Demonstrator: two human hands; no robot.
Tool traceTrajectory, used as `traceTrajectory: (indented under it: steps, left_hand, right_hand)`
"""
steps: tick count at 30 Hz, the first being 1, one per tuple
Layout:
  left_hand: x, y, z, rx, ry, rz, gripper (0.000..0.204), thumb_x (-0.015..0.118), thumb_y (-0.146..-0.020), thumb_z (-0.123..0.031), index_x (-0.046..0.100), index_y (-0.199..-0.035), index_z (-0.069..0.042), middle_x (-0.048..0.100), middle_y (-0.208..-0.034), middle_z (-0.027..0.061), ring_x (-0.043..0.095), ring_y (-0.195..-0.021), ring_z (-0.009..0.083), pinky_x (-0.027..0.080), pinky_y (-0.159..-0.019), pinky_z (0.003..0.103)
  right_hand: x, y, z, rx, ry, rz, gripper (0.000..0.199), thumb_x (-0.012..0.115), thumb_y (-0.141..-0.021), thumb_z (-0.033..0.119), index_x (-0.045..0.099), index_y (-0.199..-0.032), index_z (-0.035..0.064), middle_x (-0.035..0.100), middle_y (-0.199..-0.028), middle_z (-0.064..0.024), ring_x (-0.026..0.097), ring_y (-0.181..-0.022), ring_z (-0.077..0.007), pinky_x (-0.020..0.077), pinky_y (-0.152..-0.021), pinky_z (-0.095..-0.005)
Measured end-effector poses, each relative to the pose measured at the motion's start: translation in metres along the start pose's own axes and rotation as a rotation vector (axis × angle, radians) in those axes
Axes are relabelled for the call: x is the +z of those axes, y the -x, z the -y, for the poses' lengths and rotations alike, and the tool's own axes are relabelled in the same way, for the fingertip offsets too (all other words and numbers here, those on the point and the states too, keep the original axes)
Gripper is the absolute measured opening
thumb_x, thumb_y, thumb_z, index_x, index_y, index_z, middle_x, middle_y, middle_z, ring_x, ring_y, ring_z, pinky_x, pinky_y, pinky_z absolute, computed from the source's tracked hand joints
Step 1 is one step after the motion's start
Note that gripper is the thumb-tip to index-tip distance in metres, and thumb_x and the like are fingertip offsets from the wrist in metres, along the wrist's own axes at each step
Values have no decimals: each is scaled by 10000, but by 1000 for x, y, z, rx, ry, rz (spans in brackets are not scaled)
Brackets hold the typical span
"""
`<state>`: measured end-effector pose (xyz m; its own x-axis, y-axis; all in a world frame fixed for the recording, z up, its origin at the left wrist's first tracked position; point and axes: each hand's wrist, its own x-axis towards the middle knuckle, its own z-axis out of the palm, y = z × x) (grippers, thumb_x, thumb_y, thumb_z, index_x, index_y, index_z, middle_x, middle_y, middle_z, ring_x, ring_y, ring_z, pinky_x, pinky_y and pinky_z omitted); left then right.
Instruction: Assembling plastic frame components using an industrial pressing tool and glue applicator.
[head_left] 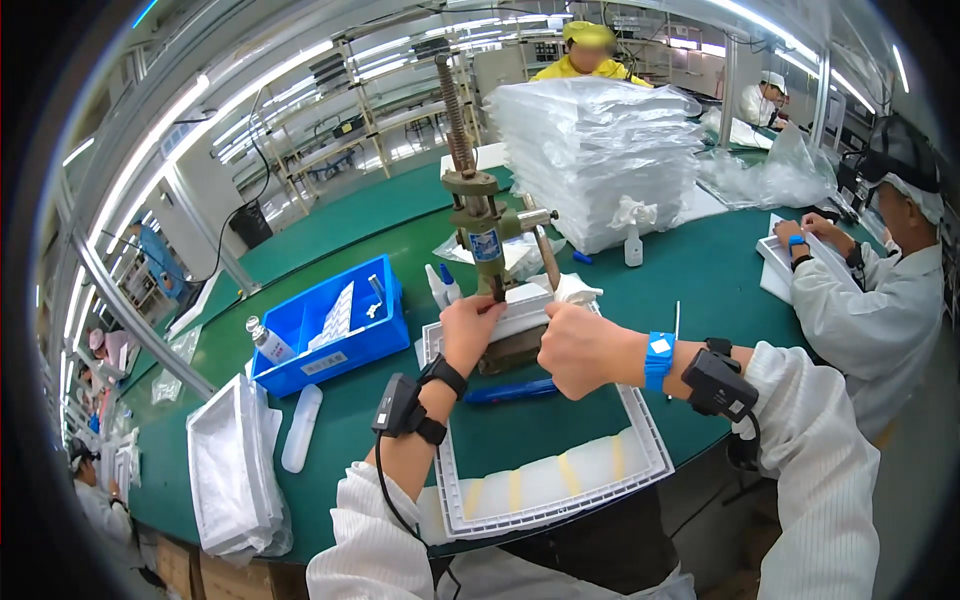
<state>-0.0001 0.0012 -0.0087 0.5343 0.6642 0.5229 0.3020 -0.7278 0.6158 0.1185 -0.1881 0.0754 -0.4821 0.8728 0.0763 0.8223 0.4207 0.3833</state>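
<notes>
A green hand-operated arbor press (484, 225) stands on the bench in front of me. A white rectangular plastic frame (655, 440) lies with its far side under the press ram, over the metal base (513, 352). My left hand (468, 335) is closed in a pinch at the frame's far side, right by the ram tip; what its fingertips hold is hidden. My right hand (582, 352) is a fist at the lower end of the press lever (546, 255), whose end is wrapped in white material (576, 290). A blue pen (510, 391) lies inside the frame.
Left stands a blue divided bin (330, 325) with a small bottle; nearer lie bagged white frames (235, 465). A tall stack of plastic-wrapped sheets (600, 160) and a white bottle (633, 245) stand behind the press. At right, a co-worker (870, 300) handles another frame.
</notes>
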Motion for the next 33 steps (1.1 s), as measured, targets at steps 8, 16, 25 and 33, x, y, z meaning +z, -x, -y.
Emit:
traceTrajectory:
  steps: [8,16,25,33]
  left_hand:
    - [2,0,1,31,6,-5,247,745,-796,-236,747,-884,-5,713,-781,174,702,-712,309,539,-676,360]
    - [1,1,0,36,-23,-8,261,751,-804,-215,737,-895,29,713,-783,192,707,-689,293,535,-651,346]
    - [1,-1,0,9,2,12,235,733,-794,-270,756,-858,-45,700,-764,165,681,-717,345,535,-680,391]
    - [1,0,-2,36,-16,12,264,734,-811,-215,725,-887,37,699,-768,204,700,-683,311,528,-642,352]
  right_hand:
    - [7,-2,2,-14,46,34,129,619,-633,199,679,-563,109,643,-578,-82,579,-529,-228,399,-650,-343]
    - [24,-3,3,-2,50,-67,141,614,-629,202,667,-530,117,642,-555,-86,561,-489,-224,399,-676,-329]
    - [33,-4,1,-34,69,-117,174,617,-654,206,587,-516,104,565,-475,-57,521,-424,-213,397,-657,-343]
    - [39,-5,2,-31,119,-122,178,604,-683,205,577,-531,116,560,-474,-49,516,-410,-208,393,-658,-337]
